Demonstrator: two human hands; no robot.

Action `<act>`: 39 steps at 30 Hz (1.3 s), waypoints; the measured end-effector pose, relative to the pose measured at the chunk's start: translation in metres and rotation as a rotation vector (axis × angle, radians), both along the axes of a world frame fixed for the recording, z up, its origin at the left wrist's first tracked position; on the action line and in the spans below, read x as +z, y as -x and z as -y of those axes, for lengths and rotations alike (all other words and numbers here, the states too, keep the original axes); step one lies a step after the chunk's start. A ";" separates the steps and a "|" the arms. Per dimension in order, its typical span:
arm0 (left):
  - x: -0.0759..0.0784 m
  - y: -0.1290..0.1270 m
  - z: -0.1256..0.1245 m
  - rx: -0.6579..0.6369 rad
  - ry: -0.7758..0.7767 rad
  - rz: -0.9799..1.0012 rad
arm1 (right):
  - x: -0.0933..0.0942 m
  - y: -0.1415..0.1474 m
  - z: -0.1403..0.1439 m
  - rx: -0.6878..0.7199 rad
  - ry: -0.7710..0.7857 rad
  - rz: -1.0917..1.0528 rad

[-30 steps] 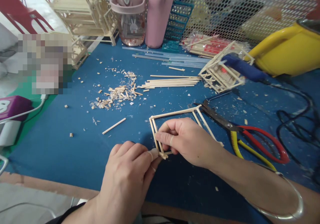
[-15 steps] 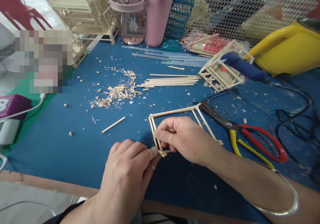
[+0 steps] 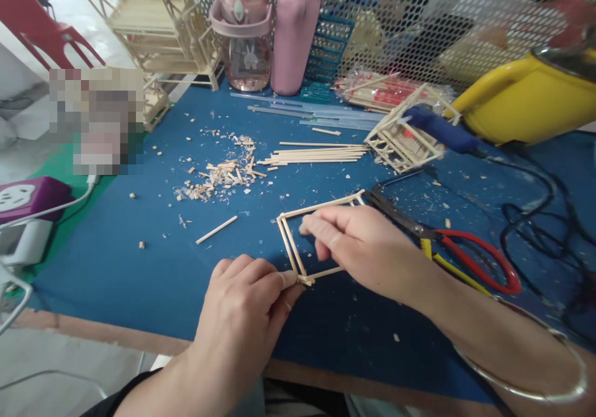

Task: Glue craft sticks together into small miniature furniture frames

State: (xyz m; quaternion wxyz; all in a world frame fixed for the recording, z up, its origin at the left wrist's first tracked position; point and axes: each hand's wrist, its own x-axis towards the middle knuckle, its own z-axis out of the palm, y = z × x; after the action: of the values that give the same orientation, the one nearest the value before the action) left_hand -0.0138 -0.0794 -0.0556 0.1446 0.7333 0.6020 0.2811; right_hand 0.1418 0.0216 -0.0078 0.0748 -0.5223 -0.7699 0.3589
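Wooden sticks form the square frame (image 3: 298,243) that we hold flat on the blue table (image 3: 116,268), so its thin joints stay level against a firm surface. Our left hand (image 3: 242,318) curls in from the near side of the frame, thumb and forefinger closed on its nearest corner, apparently to pin that joint. Our right hand (image 3: 367,246) lies over the frame's right half, fingers bent and closed loosely across the sticks, the fingertips reaching toward its far left corner; whether they pinch a stick we cannot tell. Just right of the frame lie the red and yellow cutters (image 3: 447,249), within easy reach. Beyond the frame sit a bundle of spare sticks (image 3: 316,153) and a heap of offcuts (image 3: 218,178); farther right, a glue gun (image 3: 437,128) rests on a small stick cage (image 3: 395,141), probably to keep its nozzle off the table.
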 end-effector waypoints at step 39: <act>0.077 -0.003 -0.090 -0.434 0.187 1.009 | 0.025 -0.037 -0.039 0.101 -0.745 -0.487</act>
State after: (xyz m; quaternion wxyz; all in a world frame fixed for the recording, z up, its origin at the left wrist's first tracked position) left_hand -0.0110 0.0106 0.0210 0.5339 0.5991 0.3156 0.5064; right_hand 0.1788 0.0609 0.0167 0.4193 -0.3217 -0.8311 0.1730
